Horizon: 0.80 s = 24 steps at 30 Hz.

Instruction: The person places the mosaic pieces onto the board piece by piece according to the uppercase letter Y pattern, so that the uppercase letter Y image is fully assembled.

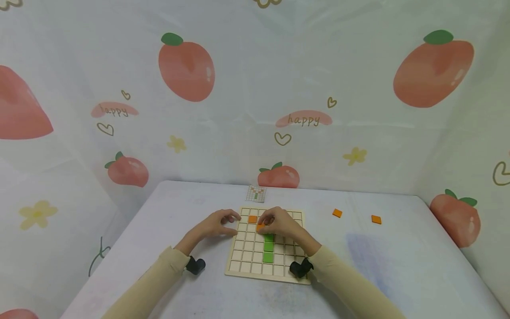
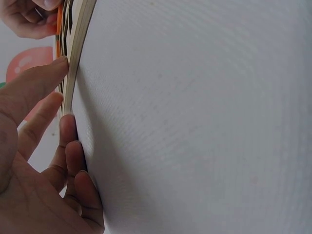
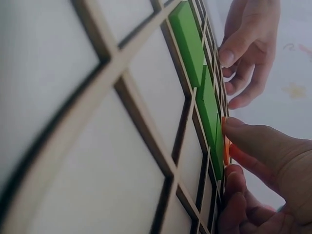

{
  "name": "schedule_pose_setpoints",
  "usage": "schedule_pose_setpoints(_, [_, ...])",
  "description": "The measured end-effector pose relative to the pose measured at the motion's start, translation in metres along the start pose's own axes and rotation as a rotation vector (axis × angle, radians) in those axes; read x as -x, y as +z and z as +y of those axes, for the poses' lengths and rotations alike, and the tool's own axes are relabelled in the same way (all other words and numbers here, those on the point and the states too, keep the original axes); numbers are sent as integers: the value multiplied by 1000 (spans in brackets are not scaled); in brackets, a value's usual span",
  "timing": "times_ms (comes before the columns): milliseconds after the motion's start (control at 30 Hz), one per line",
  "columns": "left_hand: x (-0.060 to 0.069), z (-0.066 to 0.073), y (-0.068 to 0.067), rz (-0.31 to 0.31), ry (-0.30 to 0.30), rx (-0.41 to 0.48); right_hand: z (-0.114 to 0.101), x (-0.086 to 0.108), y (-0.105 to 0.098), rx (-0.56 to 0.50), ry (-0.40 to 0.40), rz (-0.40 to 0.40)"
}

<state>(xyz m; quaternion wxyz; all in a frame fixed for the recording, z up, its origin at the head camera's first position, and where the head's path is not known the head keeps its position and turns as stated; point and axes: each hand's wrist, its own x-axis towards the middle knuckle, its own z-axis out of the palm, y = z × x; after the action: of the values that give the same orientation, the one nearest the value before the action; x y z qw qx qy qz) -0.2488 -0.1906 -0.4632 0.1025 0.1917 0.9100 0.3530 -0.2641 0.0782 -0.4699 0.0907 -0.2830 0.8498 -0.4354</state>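
Observation:
A wooden grid board (image 1: 246, 256) lies on the table, its squares pale and framed by thin strips. My right hand (image 1: 280, 222) pinches an orange square tile (image 1: 260, 227) between thumb and forefinger, at a square in the upper part of the grid. Another orange tile (image 1: 253, 219) sits up and to the left of it. Several green tiles (image 3: 187, 41) run in a column below the held tile. At the board's left edge my left hand (image 1: 217, 223) rests with thumb and fingertips touching the rim (image 2: 80, 44), its fingers loosely bent.
A small card (image 1: 256, 194) printed with a coloured grid lies behind the board. Two loose orange tiles, one nearer (image 1: 337, 213) and one farther right (image 1: 376, 219), lie on the white table (image 1: 191, 292). A fruit-patterned cloth (image 1: 239, 88) hangs behind the table.

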Motion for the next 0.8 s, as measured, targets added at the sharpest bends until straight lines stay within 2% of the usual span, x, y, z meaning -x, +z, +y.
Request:
schedule_pose_setpoints(233, [1,-2,1,10,5,-11,0,3,-9,-32,-56,-34])
schedule_pose_setpoints(533, [1,-1,1,13,18,-12,11,16,-37,-76,-113,-48])
schedule_pose_setpoints(800, [0,-2,0,-1,-11,-18,25,37,-61,-63,-16,-29])
